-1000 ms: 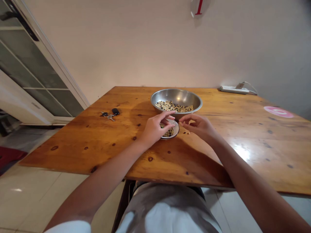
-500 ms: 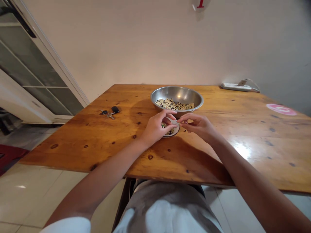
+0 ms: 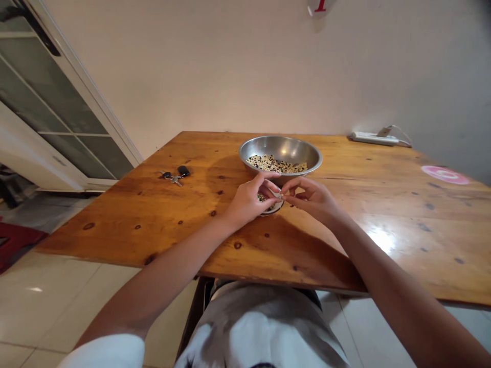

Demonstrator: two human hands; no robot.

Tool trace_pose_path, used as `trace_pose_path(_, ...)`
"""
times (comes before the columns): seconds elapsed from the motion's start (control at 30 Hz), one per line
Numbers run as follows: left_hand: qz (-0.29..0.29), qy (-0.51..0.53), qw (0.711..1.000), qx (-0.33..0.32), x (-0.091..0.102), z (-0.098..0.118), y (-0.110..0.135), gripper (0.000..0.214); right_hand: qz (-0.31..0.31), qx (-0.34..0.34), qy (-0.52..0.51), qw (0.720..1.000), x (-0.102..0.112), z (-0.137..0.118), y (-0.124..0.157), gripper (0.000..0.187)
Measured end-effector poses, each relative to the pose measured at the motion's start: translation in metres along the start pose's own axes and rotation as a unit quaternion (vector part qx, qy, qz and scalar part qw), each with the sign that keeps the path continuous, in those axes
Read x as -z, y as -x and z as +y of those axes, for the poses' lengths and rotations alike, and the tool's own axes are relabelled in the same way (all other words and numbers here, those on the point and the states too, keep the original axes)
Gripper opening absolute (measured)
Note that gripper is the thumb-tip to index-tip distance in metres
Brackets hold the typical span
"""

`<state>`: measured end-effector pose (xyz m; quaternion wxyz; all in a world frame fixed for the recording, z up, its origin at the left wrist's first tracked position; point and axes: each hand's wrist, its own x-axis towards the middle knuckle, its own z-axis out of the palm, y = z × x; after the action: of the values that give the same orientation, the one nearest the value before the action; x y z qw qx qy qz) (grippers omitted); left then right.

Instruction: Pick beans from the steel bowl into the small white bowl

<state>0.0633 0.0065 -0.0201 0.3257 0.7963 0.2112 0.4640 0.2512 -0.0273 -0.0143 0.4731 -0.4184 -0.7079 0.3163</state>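
A steel bowl (image 3: pixel 281 147) holding mixed light and dark beans stands on the wooden table (image 3: pixel 153 220). Just in front of it sits a small white dish (image 3: pixel 273 207) with a few beans, mostly hidden by my hands. My left hand (image 3: pixel 248 200) curls around the dish's left rim, fingers bent over it. My right hand (image 3: pixel 312 198) is at the dish's right edge, thumb and fingertips pinched together on something too small to name. The two hands' fingertips nearly touch above the dish.
A bunch of keys with a black fob (image 3: pixel 175 175) lies on the table's left part. A white power strip (image 3: pixel 374 138) with a cable rests at the far right edge by the wall. A pink round sticker (image 3: pixel 445 175) is on the right. A glass door (image 3: pixel 46 112) stands to the left.
My hands have closed in over the small dish, covering more of it; the right hand's fingertips moved left to meet the left hand's. The view shifted slightly.
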Motion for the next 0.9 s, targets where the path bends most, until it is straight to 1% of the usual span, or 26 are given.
trace_pose_path(0.4,0.016,0.021,1.000,0.013,-0.001,0.000,-0.001,0.045,0.004,0.017,0.029,0.999,-0.001,-0.006,0.001,0.020)
trace_pose_path(0.6,0.020,0.011,1.000,0.011,0.000,0.001,0.000,0.050,0.006,-0.004,0.061,0.998,0.001,-0.009,0.001,0.022)
trace_pose_path(0.73,0.027,-0.003,1.000,0.002,0.001,0.003,0.001,0.054,0.004,-0.005,0.076,0.997,-0.001,-0.011,0.000,0.023)
trace_pose_path(0.9,0.019,-0.009,1.000,-0.019,0.001,0.003,0.002,0.052,0.004,-0.011,0.072,0.997,-0.001,-0.008,0.000,0.023)
